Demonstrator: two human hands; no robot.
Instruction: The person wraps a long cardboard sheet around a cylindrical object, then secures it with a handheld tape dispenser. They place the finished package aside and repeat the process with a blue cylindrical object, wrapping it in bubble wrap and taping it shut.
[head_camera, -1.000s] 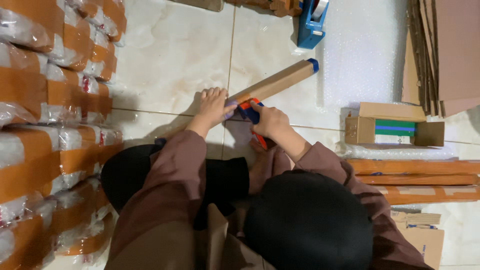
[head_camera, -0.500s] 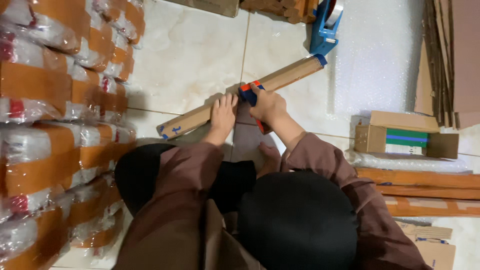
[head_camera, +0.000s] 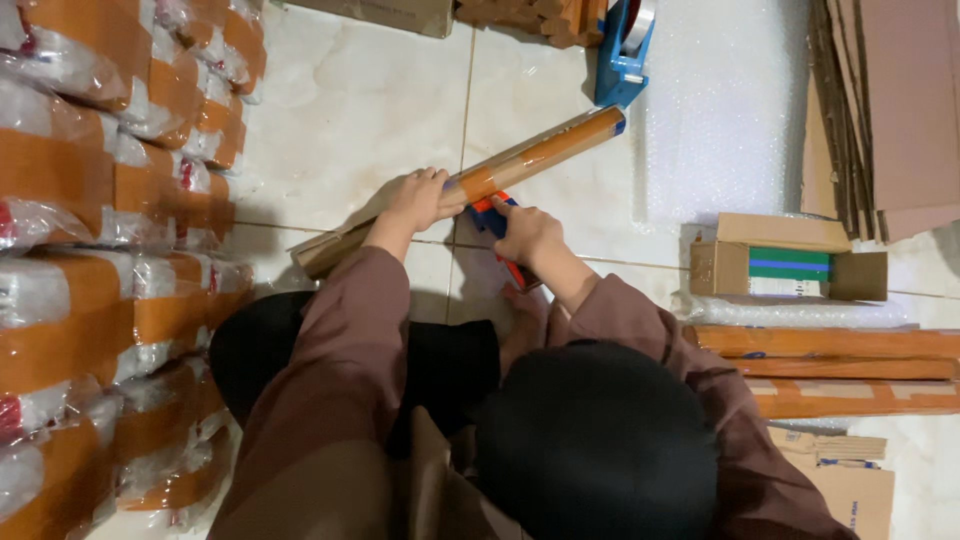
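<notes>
A long narrow cardboard box lies slantwise on the tiled floor in front of me. Its right half is glossy with brown tape and its left end is bare cardboard. My left hand grips the box near its middle, fingers curled over the top. My right hand is closed on a blue and red hand tape dispenser, which sits against the near side of the box right beside my left hand.
Stacked parcels wrapped in plastic and brown tape fill the left. A blue tape dispenser stands beyond the box. On the right are bubble wrap, flat cardboard sheets, a small open carton and taped long boxes.
More of the long box now shows to the left of my hands. My right hand has drawn the dispenser off the top of the box to its near side.
</notes>
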